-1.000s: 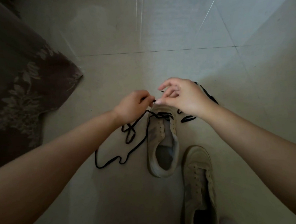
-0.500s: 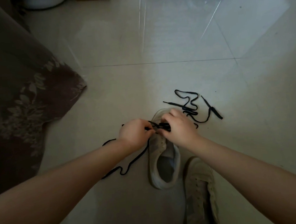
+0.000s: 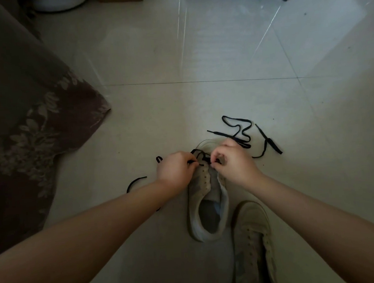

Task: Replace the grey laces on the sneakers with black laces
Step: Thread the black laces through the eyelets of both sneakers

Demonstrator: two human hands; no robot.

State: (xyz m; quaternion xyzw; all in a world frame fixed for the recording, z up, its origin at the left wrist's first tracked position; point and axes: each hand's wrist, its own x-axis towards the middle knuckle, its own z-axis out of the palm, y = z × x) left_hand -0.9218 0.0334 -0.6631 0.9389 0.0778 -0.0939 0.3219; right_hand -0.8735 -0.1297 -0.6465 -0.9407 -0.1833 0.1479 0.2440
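Since a moment ago your hands have dropped onto the sneaker (image 3: 207, 197), left hand (image 3: 175, 170) and right hand (image 3: 232, 166) each pinching the black lace (image 3: 199, 153). It's limp and light; grip near its stiff tip

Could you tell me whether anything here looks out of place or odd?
Nothing looks damaged. The spare black lace lies loosely tangled on the floor beyond the sneaker being laced, and the second sneaker shows no lace. Both fit a job half done.
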